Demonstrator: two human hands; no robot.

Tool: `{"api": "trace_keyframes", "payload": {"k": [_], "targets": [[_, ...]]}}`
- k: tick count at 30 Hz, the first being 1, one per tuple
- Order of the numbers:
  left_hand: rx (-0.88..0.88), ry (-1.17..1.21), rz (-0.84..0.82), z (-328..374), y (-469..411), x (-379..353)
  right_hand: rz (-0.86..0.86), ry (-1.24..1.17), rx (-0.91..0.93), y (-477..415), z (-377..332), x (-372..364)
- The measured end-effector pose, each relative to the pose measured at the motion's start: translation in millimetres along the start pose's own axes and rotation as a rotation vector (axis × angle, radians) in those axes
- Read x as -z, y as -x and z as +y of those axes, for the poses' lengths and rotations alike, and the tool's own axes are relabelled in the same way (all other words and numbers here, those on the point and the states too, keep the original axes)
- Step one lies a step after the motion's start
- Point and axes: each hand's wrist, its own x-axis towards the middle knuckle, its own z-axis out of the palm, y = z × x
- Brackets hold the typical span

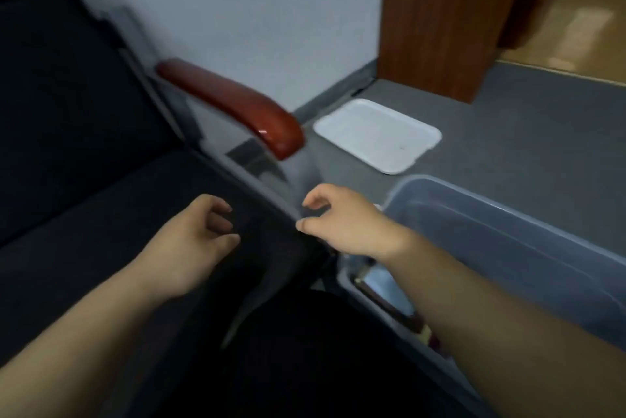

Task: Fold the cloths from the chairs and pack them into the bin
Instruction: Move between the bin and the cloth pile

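The left hand [193, 238] and right hand [342, 224] hover loosely curled and empty over the dark upholstered chair seat [101, 214], probably poised to gather a cloth. The blur shows none clearly. The translucent blue plastic bin [542, 265] stands just beside the chair, handy for packing.

Dim, motion-blurred (wide-angle warp w/ edges).

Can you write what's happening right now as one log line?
left hand: loosely curled, over dark chair seat | right hand: loosely curled, beside translucent blue plastic bin | held: nothing
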Motion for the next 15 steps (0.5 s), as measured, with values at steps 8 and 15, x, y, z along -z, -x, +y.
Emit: {"api": "trace_keyframes", "payload": {"k": [8, 15], "targets": [[0.288, 0.047, 0.405, -137.0, 134.0, 120.8, -0.451, 0.150, 0.372, -12.6, -188.9, -145.6], [0.477, 0.038, 0.635, -223.5, 244.2, 175.3, -0.652, 0.195, 0.563, 14.9, -287.3, -273.3]]}}
